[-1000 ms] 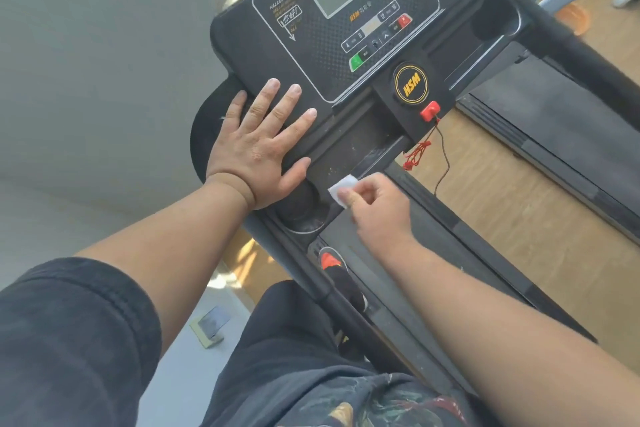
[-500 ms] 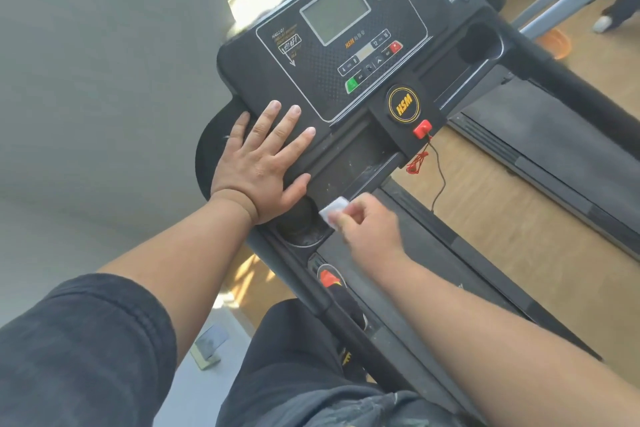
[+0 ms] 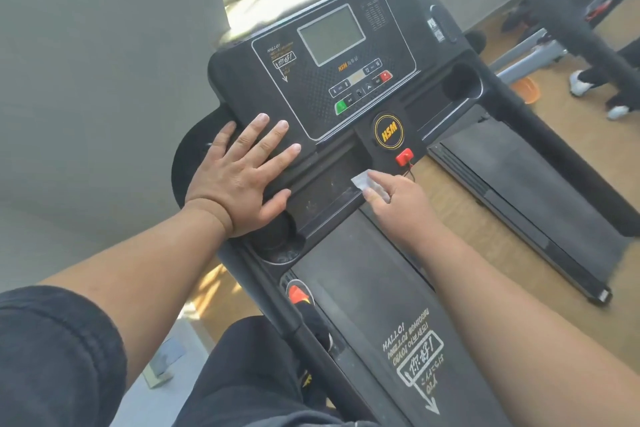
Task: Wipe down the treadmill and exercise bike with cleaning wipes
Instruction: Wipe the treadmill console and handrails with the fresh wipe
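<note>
Wiping treadmill (image 3: 346, 87) tray below screen. Right hand (image 3: 398, 201) pinches small wipe (image 3: 367, 184) in fingers, pressed near tray's right end. Left hand (image 3: 239, 173) flat, fingers spread, leaning on console. Next: rub along tray, maybe dusty. Since earlier, wipe slid right, toward red key (image 3: 404, 157).

Left hand (image 3: 239, 180) on treadmill console (image 3: 398, 21), wipe (image 3: 369, 184) to its right

White wipe (image 3: 367, 185), crumpled, apparently pressed on black treadmill (image 3: 349, 107) console tray edge.
</note>
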